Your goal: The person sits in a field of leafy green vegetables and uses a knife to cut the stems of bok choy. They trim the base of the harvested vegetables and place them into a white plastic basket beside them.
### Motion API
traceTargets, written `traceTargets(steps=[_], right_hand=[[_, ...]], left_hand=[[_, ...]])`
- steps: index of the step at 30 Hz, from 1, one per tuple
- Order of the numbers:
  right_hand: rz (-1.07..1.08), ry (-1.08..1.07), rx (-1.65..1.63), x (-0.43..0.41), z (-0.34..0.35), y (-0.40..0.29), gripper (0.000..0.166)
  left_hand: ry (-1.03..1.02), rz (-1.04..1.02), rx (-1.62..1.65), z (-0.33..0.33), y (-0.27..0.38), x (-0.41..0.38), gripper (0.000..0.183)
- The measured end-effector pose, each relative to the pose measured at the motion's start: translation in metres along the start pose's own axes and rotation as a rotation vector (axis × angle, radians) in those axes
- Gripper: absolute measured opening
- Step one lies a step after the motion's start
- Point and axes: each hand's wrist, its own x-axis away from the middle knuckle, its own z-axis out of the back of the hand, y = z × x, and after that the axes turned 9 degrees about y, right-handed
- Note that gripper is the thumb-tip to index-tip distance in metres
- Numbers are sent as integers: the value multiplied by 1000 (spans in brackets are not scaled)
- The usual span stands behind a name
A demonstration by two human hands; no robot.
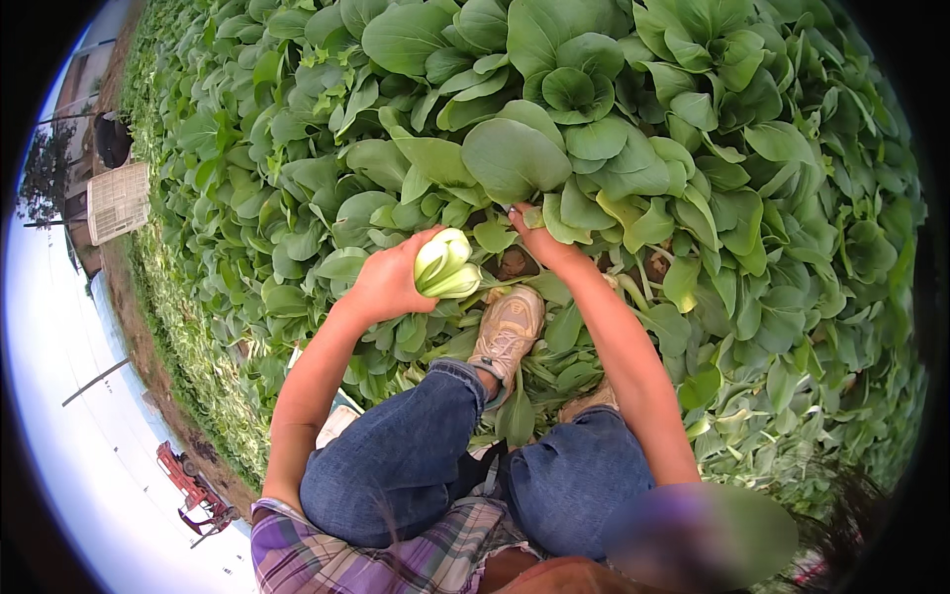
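Observation:
My left hand (393,276) is wrapped around a trimmed head of bok choy (445,266), its pale green stalks pointing right. To its right, my right hand (540,236) reaches in among the base leaves of the standing bok choy plants (516,160); its fingertips are partly hidden by leaves, and whether they grip anything cannot be told. Something small and shiny shows at its fingers. Below and between both hands is my beige shoe (510,327), with loose leaves around it.
Dense bok choy (775,141) fills the ground ahead and to both sides. Cut leaves (772,438) lie at lower right. At far left are a pale plastic crate (119,202), a person in dark clothing (113,141) and a red farm vehicle (194,490). A partly hidden white object (338,423) sits beside my leg.

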Motion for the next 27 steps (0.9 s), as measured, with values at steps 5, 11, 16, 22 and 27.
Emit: traceTargets(steps=[5, 11, 16, 22, 27], right_hand=[[-64, -4, -171, 14, 20, -9, 31], [-10, 19, -45, 14, 25, -16, 33], [-228, -28, -257, 16, 21, -17, 35], [-214, -57, -292, -6, -6, -6, 38], [-234, -424, 55, 8, 24, -32, 37]], left_hand=[[37, 11, 159, 1, -6, 4, 84], [71, 3, 116, -8, -8, 6, 85], [83, 32, 120, -10, -9, 10, 85], [121, -12, 124, -15, -12, 7, 85], [81, 14, 128, -8, -8, 15, 85]])
